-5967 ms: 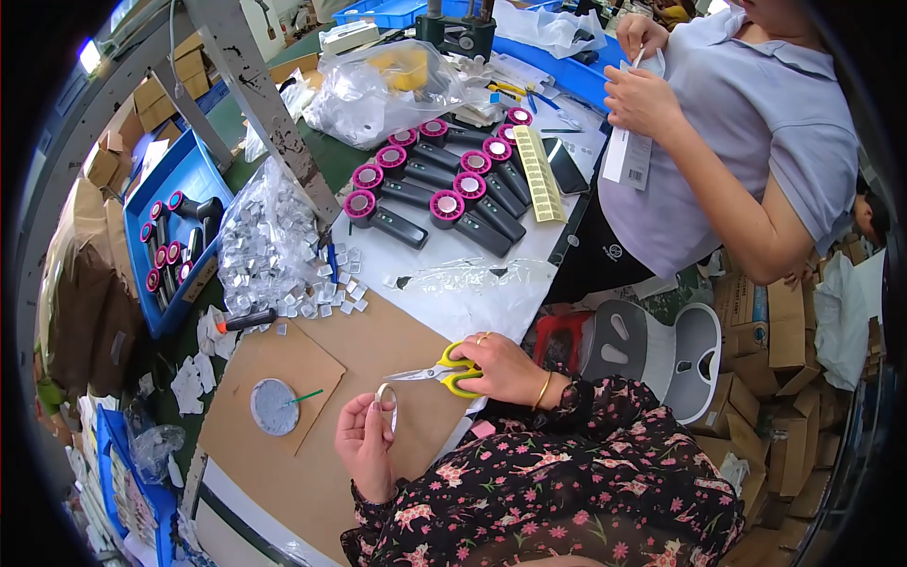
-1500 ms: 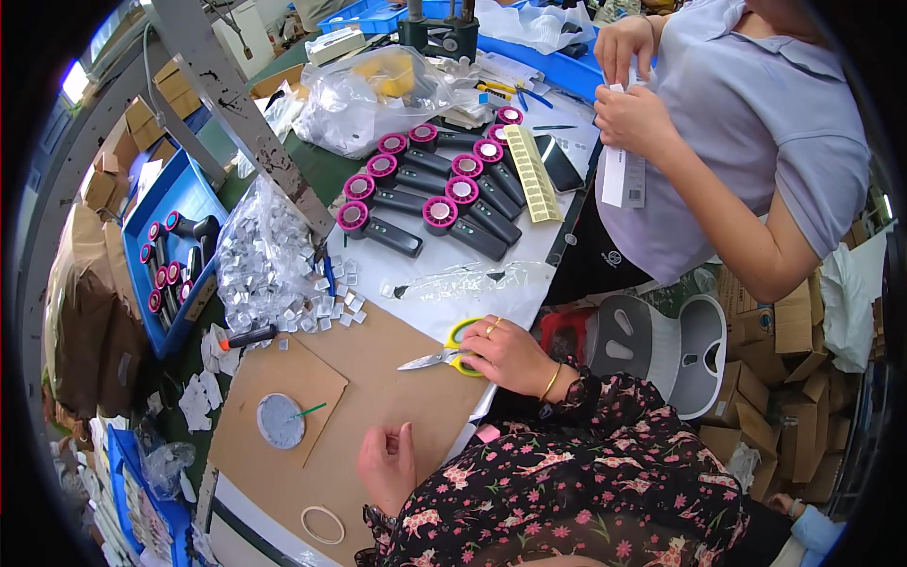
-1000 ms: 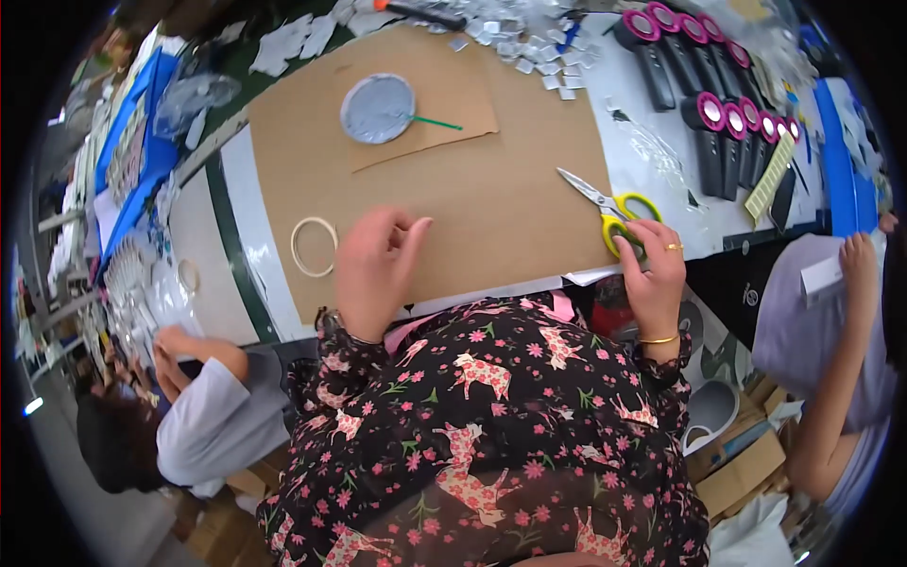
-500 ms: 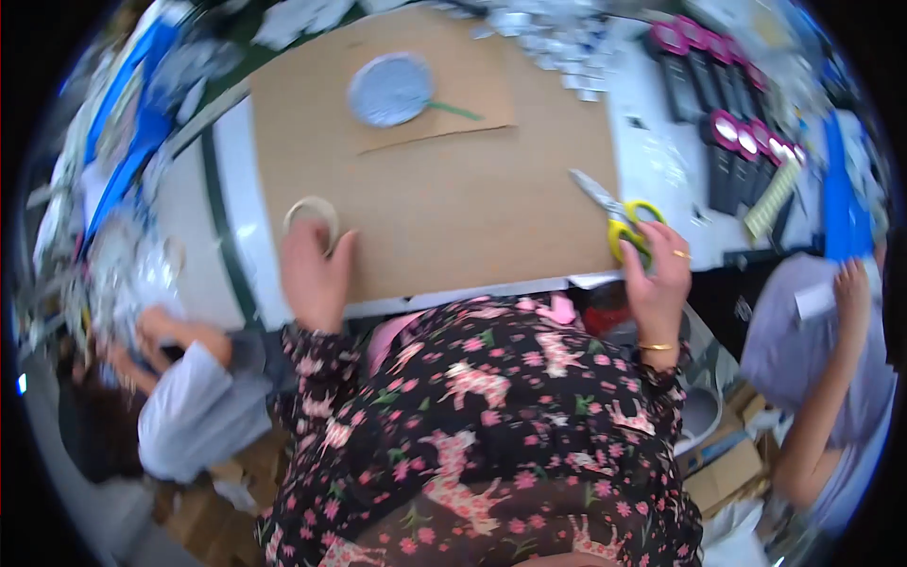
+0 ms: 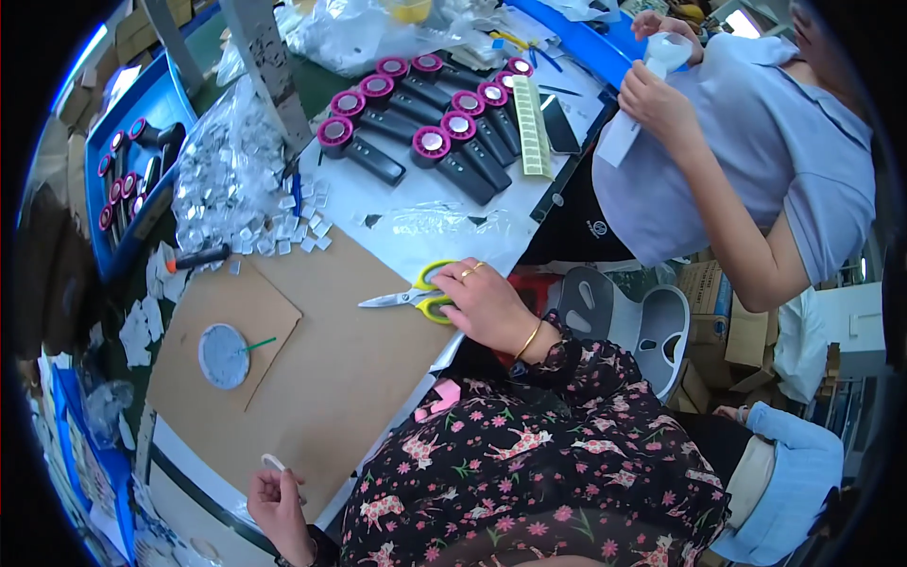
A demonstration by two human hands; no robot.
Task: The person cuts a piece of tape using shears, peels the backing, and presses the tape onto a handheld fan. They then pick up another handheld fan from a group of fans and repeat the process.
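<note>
My right hand is on the yellow-handled scissors, its thumb and fingers at the two handle loops. The blades lie half apart over the brown cardboard, pointing left. Down at the cardboard's near left corner, my left hand has its fingers curled around a pale ring, which looks like a roll of tape; the hand hides most of it. Farther off, a round dish of grey-blue material rests on a smaller cardboard piece, with a thin green stick lying across its edge.
Beyond the cardboard lie several black handheld devices with pink rings, a yellowish label strip and many small clear squares. A blue tray holds more devices. At right, a co-worker handles a white device.
The view has swung to the right, bringing the co-worker and devices into fuller sight. My right hand stays at the scissors; my left hand stays by the ring, its fingers now more curled.
</note>
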